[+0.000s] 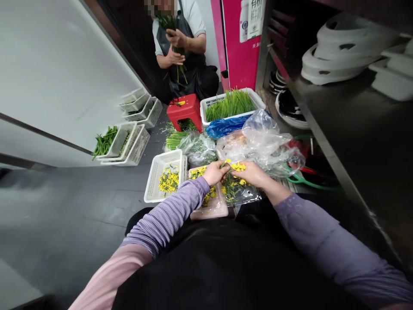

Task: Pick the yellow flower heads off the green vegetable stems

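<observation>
My left hand [215, 173] is closed on a thin green stem, its fingertips pointing toward my other hand. Close by on the right, my right hand [249, 172] is closed on yellow flowers [238, 166]. Beneath both hands lie a pink tray [213, 210] with yellow flowers in it and a clear plastic tray [253, 197] holding green stems and some blossoms. A white basket [151, 185] with more yellow flowers stands to the left of them.
Another person [193, 43] sits opposite, holding long green stems. Between us are a red stool [183, 107], a basket of green stalks [230, 105] and plastic bags [261, 142]. A metal shelf [325, 116] with white dishes runs along the right. Stacked baskets [138, 148] stand left.
</observation>
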The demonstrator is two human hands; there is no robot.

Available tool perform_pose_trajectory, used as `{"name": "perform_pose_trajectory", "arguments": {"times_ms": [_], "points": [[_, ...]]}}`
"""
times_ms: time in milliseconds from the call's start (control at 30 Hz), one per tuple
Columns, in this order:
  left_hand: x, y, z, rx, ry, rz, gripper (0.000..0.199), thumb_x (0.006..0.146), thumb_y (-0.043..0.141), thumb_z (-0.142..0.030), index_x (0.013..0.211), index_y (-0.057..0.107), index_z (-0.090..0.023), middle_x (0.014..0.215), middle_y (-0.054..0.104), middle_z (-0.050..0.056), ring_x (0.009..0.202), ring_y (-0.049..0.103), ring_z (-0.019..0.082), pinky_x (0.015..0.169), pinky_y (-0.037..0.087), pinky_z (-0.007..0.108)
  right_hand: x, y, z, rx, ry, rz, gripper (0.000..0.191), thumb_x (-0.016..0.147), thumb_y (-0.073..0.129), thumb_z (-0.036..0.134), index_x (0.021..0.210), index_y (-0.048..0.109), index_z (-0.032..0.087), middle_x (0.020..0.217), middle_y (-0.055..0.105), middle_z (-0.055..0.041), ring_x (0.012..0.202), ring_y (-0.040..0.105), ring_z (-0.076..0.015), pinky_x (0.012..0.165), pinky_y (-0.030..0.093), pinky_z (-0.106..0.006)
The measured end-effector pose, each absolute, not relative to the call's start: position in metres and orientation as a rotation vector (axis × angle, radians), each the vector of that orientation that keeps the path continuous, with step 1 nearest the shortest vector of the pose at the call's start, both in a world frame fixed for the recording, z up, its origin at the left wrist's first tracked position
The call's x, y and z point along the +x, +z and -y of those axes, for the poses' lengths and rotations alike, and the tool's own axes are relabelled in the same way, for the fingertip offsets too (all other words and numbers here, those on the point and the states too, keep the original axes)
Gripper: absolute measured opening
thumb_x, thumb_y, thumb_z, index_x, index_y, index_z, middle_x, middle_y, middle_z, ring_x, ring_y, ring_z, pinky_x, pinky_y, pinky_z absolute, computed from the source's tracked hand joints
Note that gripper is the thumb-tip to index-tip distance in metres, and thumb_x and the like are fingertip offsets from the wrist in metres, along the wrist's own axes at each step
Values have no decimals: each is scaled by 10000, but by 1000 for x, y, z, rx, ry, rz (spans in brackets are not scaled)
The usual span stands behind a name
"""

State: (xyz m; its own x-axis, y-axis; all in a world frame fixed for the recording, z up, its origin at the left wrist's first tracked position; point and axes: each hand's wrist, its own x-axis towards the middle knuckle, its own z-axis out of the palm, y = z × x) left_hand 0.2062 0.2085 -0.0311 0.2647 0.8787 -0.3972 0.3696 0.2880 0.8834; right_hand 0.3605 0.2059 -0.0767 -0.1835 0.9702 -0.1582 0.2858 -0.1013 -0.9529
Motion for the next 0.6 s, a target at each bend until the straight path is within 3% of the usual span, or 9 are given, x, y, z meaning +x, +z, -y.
{"name": "perform_pose_trajectory", "arguments": {"times_ms": [267, 433, 600], "points": [[207, -42, -201, 1425, 509, -1346, 73, 790, 480, -187, 770, 497, -119, 426, 442, -70, 318, 416, 50, 362, 347, 167, 363, -66, -202, -1520, 1239, 1640, 132, 547, 656, 263, 633, 644, 164, 553, 599, 1, 506, 492, -122, 471, 334, -221], [204, -42, -202, 1385, 489, -1318, 166, 770, 527, -252, 681, 474, -122, 418, 461, -62, 324, 449, 53, 358, 372, 162, 364, -65, -202, -1531, 1215, 1740, 151, 573, 631, 270, 672, 638, 157, 573, 604, 2, 513, 500, -122, 481, 352, -222], [198, -40, -202, 1062, 502, -1240, 196, 709, 614, -257, 705, 517, -87, 538, 550, -21, 379, 489, 49, 397, 439, 192, 368, -63, -201, -1400, 1311, 1829, 181, 610, 599, 294, 711, 632, 147, 613, 609, 7, 543, 509, -118, 507, 376, -217]]}}
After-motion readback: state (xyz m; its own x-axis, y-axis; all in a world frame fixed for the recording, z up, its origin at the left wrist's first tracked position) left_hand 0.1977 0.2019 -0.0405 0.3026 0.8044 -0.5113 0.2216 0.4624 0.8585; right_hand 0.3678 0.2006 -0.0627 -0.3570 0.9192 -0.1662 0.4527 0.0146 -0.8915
